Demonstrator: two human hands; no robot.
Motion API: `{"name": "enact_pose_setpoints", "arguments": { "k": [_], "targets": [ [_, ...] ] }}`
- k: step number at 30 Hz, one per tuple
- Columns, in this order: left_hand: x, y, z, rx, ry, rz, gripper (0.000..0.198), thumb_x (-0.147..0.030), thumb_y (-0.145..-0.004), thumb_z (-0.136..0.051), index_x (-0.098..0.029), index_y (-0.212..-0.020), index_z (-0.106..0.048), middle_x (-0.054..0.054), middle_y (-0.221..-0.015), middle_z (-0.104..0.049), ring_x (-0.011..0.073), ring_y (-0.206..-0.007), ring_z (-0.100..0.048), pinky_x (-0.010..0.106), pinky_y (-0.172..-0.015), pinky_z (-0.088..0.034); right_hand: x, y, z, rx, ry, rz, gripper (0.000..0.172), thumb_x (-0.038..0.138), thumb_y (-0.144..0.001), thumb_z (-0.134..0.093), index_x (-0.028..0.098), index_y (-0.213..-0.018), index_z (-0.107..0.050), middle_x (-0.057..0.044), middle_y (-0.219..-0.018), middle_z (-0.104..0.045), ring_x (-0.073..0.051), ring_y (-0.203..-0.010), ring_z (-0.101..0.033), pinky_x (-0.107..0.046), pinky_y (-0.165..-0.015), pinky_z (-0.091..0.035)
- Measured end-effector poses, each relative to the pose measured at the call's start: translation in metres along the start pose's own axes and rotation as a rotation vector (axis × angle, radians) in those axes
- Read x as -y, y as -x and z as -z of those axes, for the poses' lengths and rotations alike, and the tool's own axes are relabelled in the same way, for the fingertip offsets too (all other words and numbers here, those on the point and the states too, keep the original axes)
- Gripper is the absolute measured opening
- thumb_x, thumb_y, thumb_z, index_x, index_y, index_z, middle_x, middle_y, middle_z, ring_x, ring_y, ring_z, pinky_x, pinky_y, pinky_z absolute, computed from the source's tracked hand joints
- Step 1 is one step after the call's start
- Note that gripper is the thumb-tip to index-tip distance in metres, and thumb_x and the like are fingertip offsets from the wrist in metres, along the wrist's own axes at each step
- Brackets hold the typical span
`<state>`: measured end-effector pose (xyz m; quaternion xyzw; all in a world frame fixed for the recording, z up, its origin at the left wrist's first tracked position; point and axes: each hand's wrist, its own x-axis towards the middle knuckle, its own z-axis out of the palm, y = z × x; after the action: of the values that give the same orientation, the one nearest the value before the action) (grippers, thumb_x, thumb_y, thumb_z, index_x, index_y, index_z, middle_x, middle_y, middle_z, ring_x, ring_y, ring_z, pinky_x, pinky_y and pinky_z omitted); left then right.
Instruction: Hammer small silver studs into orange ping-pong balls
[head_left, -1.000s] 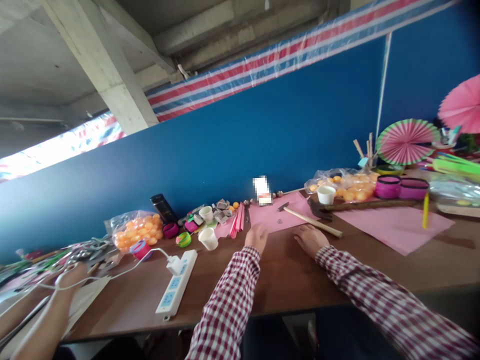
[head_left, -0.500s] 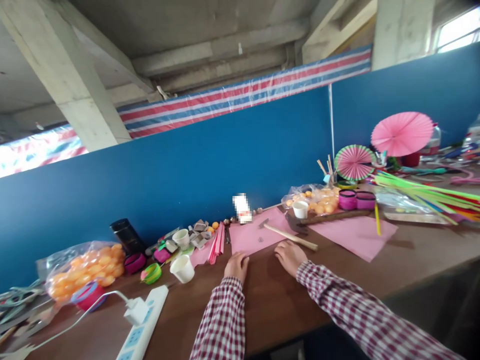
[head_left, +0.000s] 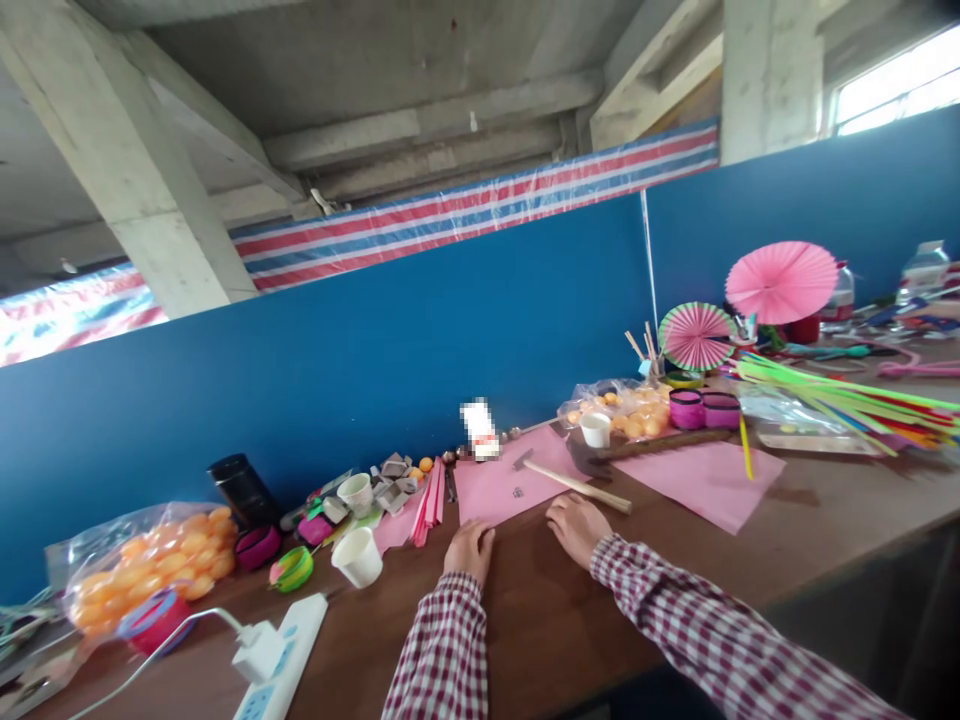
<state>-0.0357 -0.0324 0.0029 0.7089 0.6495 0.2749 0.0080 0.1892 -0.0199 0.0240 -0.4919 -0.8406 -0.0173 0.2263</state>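
Left hand [head_left: 469, 548]: palm down on the brown table [head_left: 540, 620] near its front edge, fingers loosely spread, gripping nothing, fingertips at the near edge of the pink paper sheet [head_left: 495, 490] and apparently touching it. Right hand [head_left: 576, 525]: also palm down and empty, set apart from the left, just beside the near right corner of the same sheet; contact with the paper cannot be told. Sheet position: flat on the table midway along its length, directly ahead of both hands, far edge close to the blue partition [head_left: 375, 380]. Sheet condition: no fold, crease or cut visible, one small dark mark near the middle. Wooden-handled hammer [head_left: 581, 486]: lying across the far right corner of the sheet, handle end near the right hand, not touched by either hand. Judged from this layout: paper laid out and held level, nothing shaped from it yet, tool not taken up. To the left of the sheet: a bundle of folded pink strips [head_left: 429, 505], then a white paper cup [head_left: 358, 556]. To the right: a second pink sheet [head_left: 697, 480], also flat. Towards the right end of the table: finished pleated paper fans [head_left: 781, 282], well apart from both hands.
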Motion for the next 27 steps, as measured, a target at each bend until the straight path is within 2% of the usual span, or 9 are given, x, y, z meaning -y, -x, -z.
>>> {"name": "enact_pose_setpoints", "arguments": {
  "k": [16,20,23,27],
  "targets": [
    [0.001,0.001,-0.003,-0.023,0.04,0.015,0.029,-0.029,-0.076,-0.041,-0.017,-0.091,-0.063,0.007,-0.104,-0.061,0.0193,-0.104,-0.051,0.036,-0.093,-0.037,0.001,0.001,-0.001,-0.005,0.004,-0.004,0.021,0.022,-0.08,-0.041,0.019,-0.077,-0.061,-0.004,-0.083,-0.058,-0.015,-0.082,-0.048,-0.026,-0.075,-0.034],
    [0.0,0.002,-0.003,-0.05,0.062,-0.019,0.028,-0.029,-0.076,-0.042,-0.017,-0.088,-0.064,0.008,-0.102,-0.062,0.0212,-0.102,-0.052,0.037,-0.092,-0.038,-0.002,-0.007,0.003,-0.059,0.045,0.004,0.023,0.024,-0.082,-0.036,0.02,-0.085,-0.059,-0.004,-0.088,-0.057,-0.016,-0.087,-0.047,-0.028,-0.079,-0.033],
    [0.0,0.002,0.0,-0.041,0.054,-0.047,0.028,-0.03,-0.076,-0.041,-0.016,-0.087,-0.063,0.009,-0.098,-0.063,0.0224,-0.1,-0.053,0.037,-0.091,-0.039,-0.008,-0.024,0.003,-0.057,0.124,-0.103,0.026,0.021,-0.083,-0.033,0.019,-0.097,-0.055,-0.006,-0.096,-0.056,-0.018,-0.094,-0.045,-0.029,-0.082,-0.032],
    [0.001,0.002,0.002,-0.003,0.045,-0.057,0.031,-0.031,-0.078,-0.038,-0.016,-0.09,-0.063,0.009,-0.102,-0.062,0.0228,-0.102,-0.052,0.036,-0.092,-0.038,-0.014,-0.046,-0.009,-0.002,0.177,-0.3,0.03,0.016,-0.082,-0.031,0.014,-0.103,-0.053,-0.012,-0.097,-0.055,-0.021,-0.092,-0.047,-0.032,-0.073,-0.036]
  ]
}}
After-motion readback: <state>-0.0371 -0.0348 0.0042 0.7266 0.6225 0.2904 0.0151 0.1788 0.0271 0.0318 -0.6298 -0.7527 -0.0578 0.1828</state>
